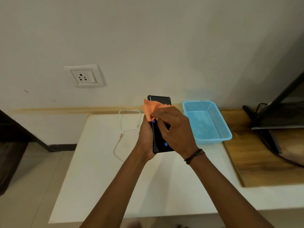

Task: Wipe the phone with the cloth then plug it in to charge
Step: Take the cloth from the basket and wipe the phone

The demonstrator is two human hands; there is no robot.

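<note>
Mid-wipe: left hand (145, 137) grips the phone (160, 142), right hand (174, 129) pinches the cloth (150, 109); cable (130, 119) comes next, I'd guess.

A room in a home, by the look of it: plain painted wall with a socket (85, 76), a white table (102, 170), tiled floor (32, 186), a blue plastic basket (207, 121), and a television (279, 104) on a wooden shelf (266, 162).
</note>
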